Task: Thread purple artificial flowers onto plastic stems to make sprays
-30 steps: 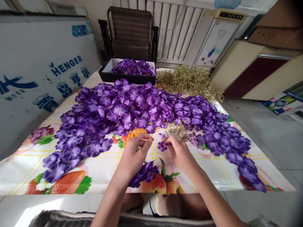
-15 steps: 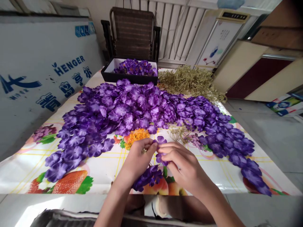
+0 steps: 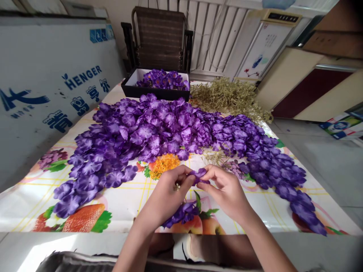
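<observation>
Head camera: both hands, left [image 3: 174, 189] and right [image 3: 224, 187], pinch thin purple fabric petals [image 3: 197, 176] between curled fingers, beyond them a heaped purple petal pile [image 3: 159, 126].

- One left hand [image 3: 170, 189] and one right hand [image 3: 227, 190] met at centre.
- One box [image 3: 154, 93] and one chair [image 3: 159, 36] stood upper centre.
- One orange heap [image 3: 165, 166] lay at centre.

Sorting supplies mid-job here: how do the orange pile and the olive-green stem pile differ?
The orange pile is small and compact; the olive-green stem pile is larger and tangled. The orange pile sits nearer me, by the left hand; the olive-green stem pile sits beyond the purple petals. Both lie on the table.
</observation>
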Motion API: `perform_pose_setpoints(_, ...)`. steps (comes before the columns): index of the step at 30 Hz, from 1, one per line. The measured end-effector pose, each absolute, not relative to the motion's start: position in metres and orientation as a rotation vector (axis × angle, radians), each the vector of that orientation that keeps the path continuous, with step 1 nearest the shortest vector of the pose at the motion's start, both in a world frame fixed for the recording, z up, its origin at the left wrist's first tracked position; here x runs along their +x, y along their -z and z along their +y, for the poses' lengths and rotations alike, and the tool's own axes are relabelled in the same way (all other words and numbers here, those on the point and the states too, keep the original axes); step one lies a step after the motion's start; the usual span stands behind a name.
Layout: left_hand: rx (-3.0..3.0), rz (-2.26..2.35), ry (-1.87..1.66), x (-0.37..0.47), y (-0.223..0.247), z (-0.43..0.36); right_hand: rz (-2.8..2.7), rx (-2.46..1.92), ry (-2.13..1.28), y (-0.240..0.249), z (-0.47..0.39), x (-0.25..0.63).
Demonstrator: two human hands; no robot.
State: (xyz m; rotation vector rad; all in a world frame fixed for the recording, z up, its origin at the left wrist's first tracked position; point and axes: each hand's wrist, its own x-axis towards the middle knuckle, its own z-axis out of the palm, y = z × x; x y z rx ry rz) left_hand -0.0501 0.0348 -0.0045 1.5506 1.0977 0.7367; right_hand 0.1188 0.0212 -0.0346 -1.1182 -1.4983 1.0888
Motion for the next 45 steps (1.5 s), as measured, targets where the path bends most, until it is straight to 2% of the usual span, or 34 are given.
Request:
perform_pose_setpoints(12, 1.599, 1.057, -0.707, -0.050, 0.001, 0.035, -1.584, -1.108, -0.876, 0.035, 0.021, 0.119)
perform_pose_setpoints(24, 1.754, 1.100, -0.691, -0.054, -0.009, 0.031, -1.583, -1.063, -0.981, 0.032, 0.021, 0.121)
perform_pose_setpoints(33, 1.786, 1.158, -0.592, -0.055, -0.010, 0.032, -1.697, -1.032, -0.809, 0.029, 0.018, 0.117)
perform_pose_setpoints(38, 1.806, 1.061, -0.601, -0.057, -0.012, 0.031, -1.631, -1.088, -0.908, 0.029, 0.020, 0.117)
perform_pose_setpoints(45, 1.603, 1.103, -0.680, -0.056, -0.010, 0.033, -1.481, -0.901, -1.130, 0.020, 0.018, 0.122)
